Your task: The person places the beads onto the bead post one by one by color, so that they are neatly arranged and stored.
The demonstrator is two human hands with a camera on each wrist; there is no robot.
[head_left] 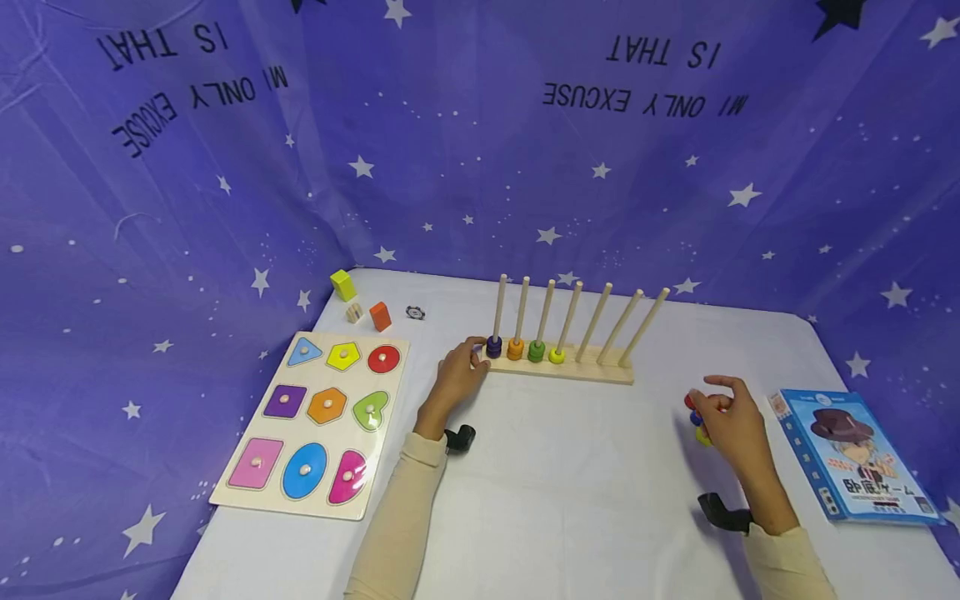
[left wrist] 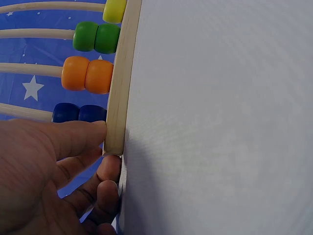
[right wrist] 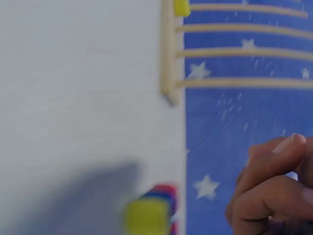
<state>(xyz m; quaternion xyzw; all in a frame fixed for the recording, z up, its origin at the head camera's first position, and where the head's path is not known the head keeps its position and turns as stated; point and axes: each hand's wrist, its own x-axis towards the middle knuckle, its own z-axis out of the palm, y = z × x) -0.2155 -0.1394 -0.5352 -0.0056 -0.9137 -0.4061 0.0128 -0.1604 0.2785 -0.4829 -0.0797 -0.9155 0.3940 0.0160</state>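
"Left wrist view: what does the grip have?"

"A left hand pinches the end of a wooden rack, thumb against its base, fingers around the end, spread only about as wide as the wood."

"And the right hand?"

"Fingers bent, near loose beads in red, blue and yellow; whether it holds one, the frames cannot tell."

"Where is the rack?"

"Upright on the far part of a white table. Of seven pegs, the left four carry rings: paired dark blue, orange and green, then yellow."

"Farther out?"

"A puzzle board at left, small blocks beyond it; a blue box at right; starred purple cloth behind."
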